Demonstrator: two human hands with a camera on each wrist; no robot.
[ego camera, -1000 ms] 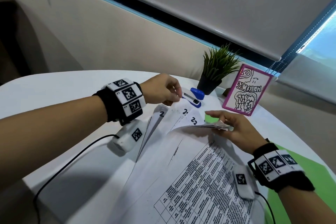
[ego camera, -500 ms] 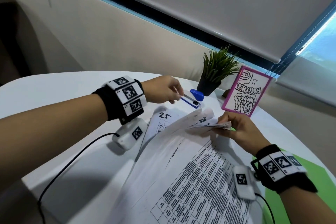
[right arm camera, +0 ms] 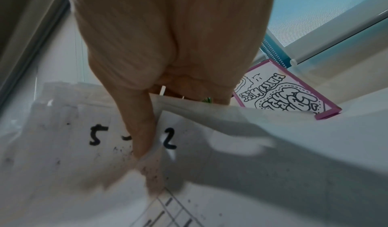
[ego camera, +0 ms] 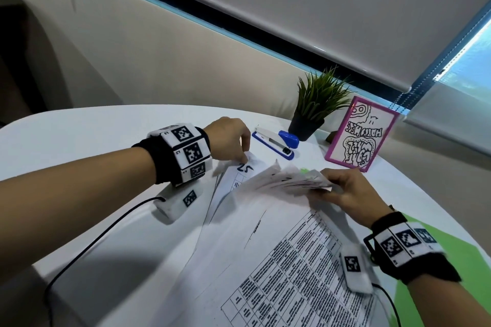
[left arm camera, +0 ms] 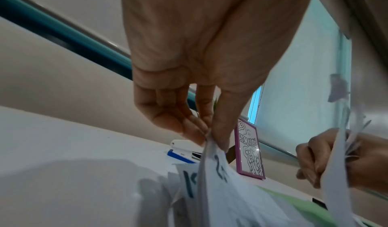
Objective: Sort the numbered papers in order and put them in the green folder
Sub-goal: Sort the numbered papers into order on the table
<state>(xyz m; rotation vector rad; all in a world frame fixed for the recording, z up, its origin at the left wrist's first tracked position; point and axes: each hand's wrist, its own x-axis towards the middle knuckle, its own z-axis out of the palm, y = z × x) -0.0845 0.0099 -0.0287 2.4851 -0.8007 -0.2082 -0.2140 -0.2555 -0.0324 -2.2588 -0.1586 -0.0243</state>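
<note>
A pile of printed white papers (ego camera: 265,233) with handwritten numbers lies on the white table (ego camera: 93,141). My left hand (ego camera: 244,159) pinches the far corner of the sheet marked 25 (ego camera: 245,168); in the left wrist view thumb and fingers (left arm camera: 189,127) meet on that corner, held by the left hand (left arm camera: 206,136). My right hand (ego camera: 326,186) grips a fanned bundle of lifted corners (ego camera: 287,180). In the right wrist view the thumb (right arm camera: 144,131) presses on sheets (right arm camera: 94,139) between a 5 and a 2. The green folder (ego camera: 457,260) lies under the papers at right.
A blue and white stapler (ego camera: 276,142) lies just beyond my left hand. Behind it stand a small potted plant (ego camera: 316,106) and a pink-framed card (ego camera: 361,133). Black cables (ego camera: 93,241) run from both wrist cameras across the table. The wall is close behind.
My left hand dropped from beside the stapler onto the corner of sheet 25 and pinched it. My right hand kept its bundle of corners, which fanned wider.
</note>
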